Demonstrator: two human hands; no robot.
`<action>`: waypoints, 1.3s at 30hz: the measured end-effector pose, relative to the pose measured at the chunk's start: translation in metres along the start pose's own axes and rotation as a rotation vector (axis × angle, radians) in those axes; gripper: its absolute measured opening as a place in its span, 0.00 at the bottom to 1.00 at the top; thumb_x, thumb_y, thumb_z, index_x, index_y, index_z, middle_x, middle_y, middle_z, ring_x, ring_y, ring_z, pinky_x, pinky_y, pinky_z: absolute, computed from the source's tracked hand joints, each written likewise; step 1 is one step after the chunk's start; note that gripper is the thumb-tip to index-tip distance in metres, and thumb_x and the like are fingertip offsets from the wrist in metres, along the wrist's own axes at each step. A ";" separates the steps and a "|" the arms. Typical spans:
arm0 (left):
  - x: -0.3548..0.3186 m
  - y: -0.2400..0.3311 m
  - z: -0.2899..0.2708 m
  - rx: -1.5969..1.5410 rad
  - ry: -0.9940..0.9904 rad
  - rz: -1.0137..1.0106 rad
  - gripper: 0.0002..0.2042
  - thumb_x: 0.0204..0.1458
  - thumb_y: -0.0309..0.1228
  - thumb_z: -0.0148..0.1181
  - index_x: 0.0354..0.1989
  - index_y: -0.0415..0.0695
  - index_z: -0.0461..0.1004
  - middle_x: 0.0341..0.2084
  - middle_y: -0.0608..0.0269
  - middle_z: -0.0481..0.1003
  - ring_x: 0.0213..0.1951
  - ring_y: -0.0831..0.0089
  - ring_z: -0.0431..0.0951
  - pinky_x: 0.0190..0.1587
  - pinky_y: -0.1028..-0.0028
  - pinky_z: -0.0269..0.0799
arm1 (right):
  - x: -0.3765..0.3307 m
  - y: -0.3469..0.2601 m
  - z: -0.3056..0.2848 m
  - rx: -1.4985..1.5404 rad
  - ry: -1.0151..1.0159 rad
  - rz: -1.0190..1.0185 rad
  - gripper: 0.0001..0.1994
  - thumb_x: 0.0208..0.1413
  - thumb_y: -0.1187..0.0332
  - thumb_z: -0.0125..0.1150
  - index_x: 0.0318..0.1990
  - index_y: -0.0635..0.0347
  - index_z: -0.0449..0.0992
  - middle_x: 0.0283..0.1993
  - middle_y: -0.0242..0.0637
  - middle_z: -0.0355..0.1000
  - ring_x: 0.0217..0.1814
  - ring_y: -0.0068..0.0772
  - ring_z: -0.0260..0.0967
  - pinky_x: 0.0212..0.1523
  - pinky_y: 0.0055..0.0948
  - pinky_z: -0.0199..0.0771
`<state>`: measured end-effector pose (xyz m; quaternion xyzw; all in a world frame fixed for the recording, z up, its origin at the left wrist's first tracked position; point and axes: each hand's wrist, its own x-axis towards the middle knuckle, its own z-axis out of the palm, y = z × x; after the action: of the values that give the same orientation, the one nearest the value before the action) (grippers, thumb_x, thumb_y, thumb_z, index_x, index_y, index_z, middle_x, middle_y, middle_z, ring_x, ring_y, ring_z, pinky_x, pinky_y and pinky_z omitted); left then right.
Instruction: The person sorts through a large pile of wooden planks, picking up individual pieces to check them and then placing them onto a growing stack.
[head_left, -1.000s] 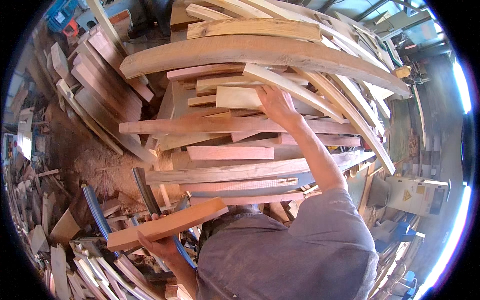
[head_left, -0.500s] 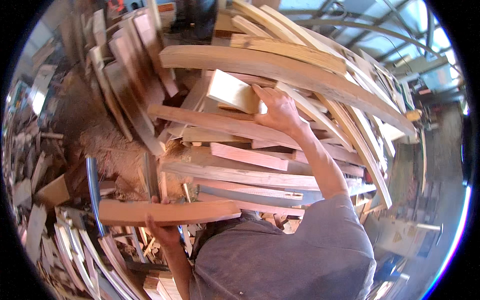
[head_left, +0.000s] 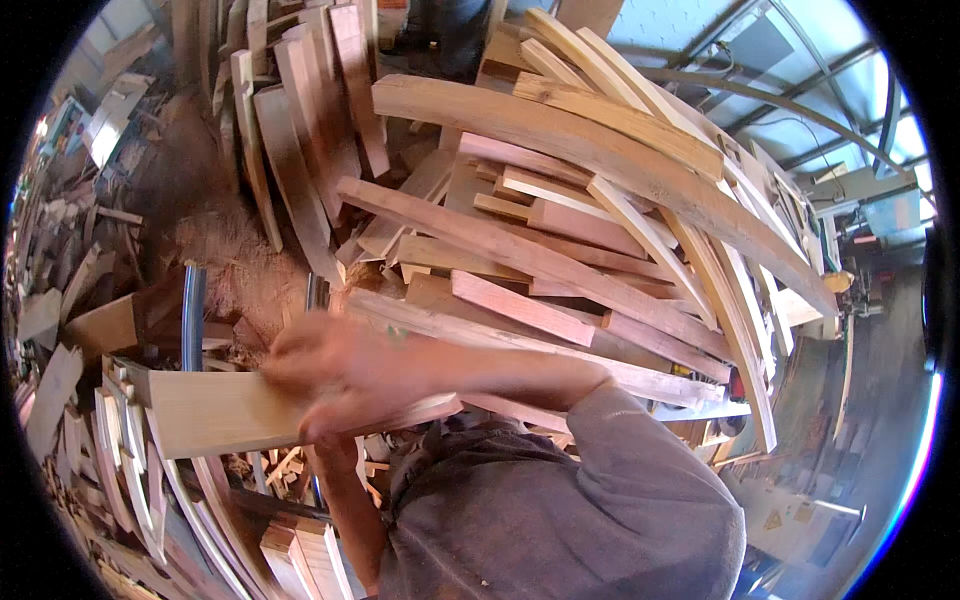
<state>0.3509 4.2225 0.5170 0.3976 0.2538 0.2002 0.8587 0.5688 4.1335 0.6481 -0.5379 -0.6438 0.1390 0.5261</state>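
A pale wooden board (head_left: pixel 210 412) lies across the left, above a stack of cut pieces. My right hand (head_left: pixel 345 375), smeared by motion, is closed on its right end. Under that hand, my left hand (head_left: pixel 328 448) is mostly covered; it supports a reddish wooden board (head_left: pixel 435 407), of which only the right end shows beyond my right hand. The two boards overlap, one over the other. My right forearm reaches across in front of my chest.
A large pile of long wooden pieces (head_left: pixel 560 255) spreads over the middle and right. Curved planks (head_left: pixel 310 110) lean at the upper left. Upright metal bars (head_left: pixel 193 315) stand behind the boards. Cut offcuts (head_left: pixel 75 385) and sawdust (head_left: pixel 225 245) cover the left side.
My right hand has lifted the pale board off the pile and brought it left and down, over the reddish board at my left hand. My view has shifted slightly.
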 end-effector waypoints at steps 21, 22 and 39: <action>-0.013 0.026 0.002 -0.295 0.175 0.342 0.34 0.48 0.43 0.65 0.58 0.38 0.55 0.43 0.44 0.72 0.42 0.58 0.78 0.41 0.60 0.80 | -0.100 0.050 -0.174 -1.391 0.091 0.076 0.12 0.55 0.69 0.60 0.42 0.68 0.73 0.39 0.50 0.73 0.39 0.52 0.71 0.36 0.42 0.73; -0.018 0.029 0.002 -0.285 0.204 0.356 0.35 0.48 0.45 0.65 0.58 0.38 0.55 0.43 0.44 0.72 0.40 0.58 0.78 0.40 0.59 0.80 | -0.069 0.028 -0.154 -1.347 0.156 -0.090 0.11 0.55 0.69 0.62 0.40 0.68 0.73 0.39 0.49 0.72 0.37 0.52 0.71 0.34 0.41 0.72; -0.133 0.074 -0.055 -0.178 0.500 0.657 0.28 0.40 0.26 0.70 0.53 0.40 0.68 0.43 0.64 0.74 0.45 0.74 0.74 0.46 0.73 0.72 | 0.114 -0.172 0.208 -0.267 -0.148 -0.427 0.12 0.46 0.78 0.66 0.40 0.66 0.76 0.30 0.41 0.70 0.26 0.38 0.69 0.28 0.30 0.70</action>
<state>0.2023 4.2267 0.5814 0.3209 0.2959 0.5748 0.6921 0.3184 4.2439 0.7517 -0.4428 -0.7921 -0.0224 0.4196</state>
